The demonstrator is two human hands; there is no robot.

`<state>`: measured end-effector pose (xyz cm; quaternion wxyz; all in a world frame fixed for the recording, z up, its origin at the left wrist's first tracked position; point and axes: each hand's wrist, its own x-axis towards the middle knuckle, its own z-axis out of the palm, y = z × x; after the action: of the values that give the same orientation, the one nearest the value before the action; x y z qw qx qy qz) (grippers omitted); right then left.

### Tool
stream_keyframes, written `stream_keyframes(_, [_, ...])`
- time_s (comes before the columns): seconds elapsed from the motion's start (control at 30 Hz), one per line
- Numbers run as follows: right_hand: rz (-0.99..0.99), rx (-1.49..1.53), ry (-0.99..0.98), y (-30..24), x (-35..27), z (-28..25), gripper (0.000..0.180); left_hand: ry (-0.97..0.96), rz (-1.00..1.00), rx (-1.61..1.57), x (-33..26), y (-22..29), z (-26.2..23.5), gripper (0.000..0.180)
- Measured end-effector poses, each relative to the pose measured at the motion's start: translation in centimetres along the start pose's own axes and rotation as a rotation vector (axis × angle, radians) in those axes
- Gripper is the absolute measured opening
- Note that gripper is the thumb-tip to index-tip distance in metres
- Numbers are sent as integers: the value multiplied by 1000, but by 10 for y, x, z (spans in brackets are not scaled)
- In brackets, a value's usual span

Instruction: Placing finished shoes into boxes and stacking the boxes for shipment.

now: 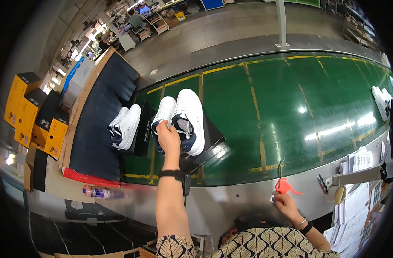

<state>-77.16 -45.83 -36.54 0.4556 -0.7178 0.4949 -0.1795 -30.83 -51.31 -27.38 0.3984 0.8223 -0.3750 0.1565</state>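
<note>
My left hand (168, 139) grips a pair of white sneakers (188, 107) with navy lining at the heel collars, its fingers at the collar of the left shoe. The pair is above a black shoe box (211, 135) on the green conveyor belt (230, 107); whether the soles touch the box I cannot tell. My right hand (286, 207) is closed around a red air blow gun (284, 186) with a thin metal nozzle, over the belt's metal edge. Left of the held pair, a second pair of white sneakers (128, 127) sits beside another black box (143, 134).
More white sneakers (380, 103) stand at the belt's far right. Small snips (322, 184) and paper stacks (357, 165) are at right. A plastic bottle (97, 192) lies at left, below a dark-covered surface (97, 124) and yellow boxes (26, 116). A post (281, 26) rises behind.
</note>
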Motion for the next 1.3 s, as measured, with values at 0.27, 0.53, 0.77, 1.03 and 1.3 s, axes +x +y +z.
stream_keyframes(0.27, [-177, -124, -213, -19, 22, 8, 20, -214, 61, -249, -181, -7, -50, 17])
stream_keyframes(0.53, [-420, -168, -366, -55, 20, 33, 21, -701, -309, -332, -305, 24, -90, 21])
stream_keyframes(0.77, [-529, -180, -370, -116, -6, 56, 22, -1241, 91, -613, -318, 60, -71, 27])
stream_keyframes(1.03, [-483, -223, -632, -177, -21, 80, 26, -1295, 407, -689, -263, 39, -127, 28])
stream_keyframes(1.3, [-710, -480, -660, -243, -50, 138, 35, -1193, 293, -743, -238, -15, -155, 28])
